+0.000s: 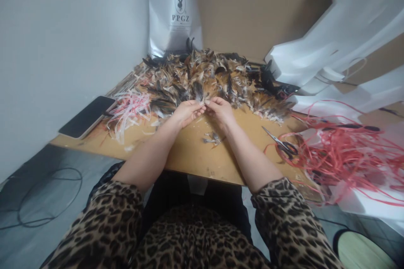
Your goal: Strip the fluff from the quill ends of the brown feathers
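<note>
My left hand and my right hand meet over the middle of the table, fingertips nearly touching. Both are closed in a pinch on a small brown feather tuft, whose pale lower end sits between the fingers. Its exact extent is unclear against the big heap of brown and black feathers right behind it. A few loose grey feather bits lie on the tabletop below my right wrist. To the left of my left hand is a tangle of pink and white strips.
A phone lies at the table's left edge. Scissors rest on the wooden table at right, beside a large pile of red ribbon strands. A silver bag stands behind the feathers; white packaging rises at back right.
</note>
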The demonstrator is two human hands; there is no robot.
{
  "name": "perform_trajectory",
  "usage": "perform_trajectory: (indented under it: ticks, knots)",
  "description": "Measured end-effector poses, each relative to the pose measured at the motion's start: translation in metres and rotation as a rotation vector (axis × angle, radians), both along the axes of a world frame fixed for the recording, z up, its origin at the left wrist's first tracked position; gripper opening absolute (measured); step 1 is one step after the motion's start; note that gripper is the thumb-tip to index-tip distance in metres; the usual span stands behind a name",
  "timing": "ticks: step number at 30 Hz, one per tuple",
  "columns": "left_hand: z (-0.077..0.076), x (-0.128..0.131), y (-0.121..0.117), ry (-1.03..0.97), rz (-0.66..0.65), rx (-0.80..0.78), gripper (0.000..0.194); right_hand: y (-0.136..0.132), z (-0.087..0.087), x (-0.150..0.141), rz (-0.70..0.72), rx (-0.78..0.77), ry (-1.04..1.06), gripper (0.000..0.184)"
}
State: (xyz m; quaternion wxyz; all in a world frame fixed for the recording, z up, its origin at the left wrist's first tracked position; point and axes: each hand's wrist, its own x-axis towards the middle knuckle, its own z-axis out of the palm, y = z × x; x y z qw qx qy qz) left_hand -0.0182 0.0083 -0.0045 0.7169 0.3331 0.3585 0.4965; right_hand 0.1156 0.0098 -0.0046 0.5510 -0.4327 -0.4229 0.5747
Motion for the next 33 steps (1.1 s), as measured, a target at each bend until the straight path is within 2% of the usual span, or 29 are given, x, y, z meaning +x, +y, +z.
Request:
perform_trajectory:
  ticks: [3, 11, 14, 18, 20, 24, 28, 30, 33]
  knots:
    - [-0.003, 0.000, 0.001, 0.044, 0.001, 0.054, 0.014, 0.000, 0.002, 0.001, -0.043, 0.025, -0.061, 0.037]
    - [-0.001, -0.001, -0.001, 0.159, -0.011, 0.110, 0.015, 0.001, -0.003, -0.001, -0.013, 0.014, 0.020, 0.038]
    - [0.002, -0.003, 0.000, 0.176, 0.041, 0.131, 0.017, 0.006, -0.007, 0.001, -0.018, 0.052, -0.063, 0.030]
    - [0.006, -0.010, 0.007, 0.006, 0.253, 0.115, 0.007, 0.016, -0.013, 0.010, -0.153, 0.269, -0.334, 0.016]
    - [0.006, -0.013, 0.010, -0.059, 0.303, 0.081, 0.005, 0.020, -0.016, 0.015, -0.229, 0.408, -0.549, 0.011]
    - [0.004, -0.014, 0.011, -0.074, 0.301, 0.057, 0.005, 0.020, -0.017, 0.014, -0.274, 0.595, -0.948, 0.019]
    - [0.004, -0.012, 0.008, -0.076, 0.302, 0.052, 0.005, 0.017, -0.016, 0.003, -0.237, 0.657, -1.313, 0.030]
    - [0.005, -0.012, 0.008, -0.081, 0.296, 0.051, 0.005, 0.016, -0.016, -0.001, -0.235, 0.668, -1.428, 0.034]
    - [0.005, -0.013, 0.008, -0.087, 0.282, 0.052, 0.005, 0.015, -0.017, -0.002, -0.227, 0.679, -1.496, 0.025]
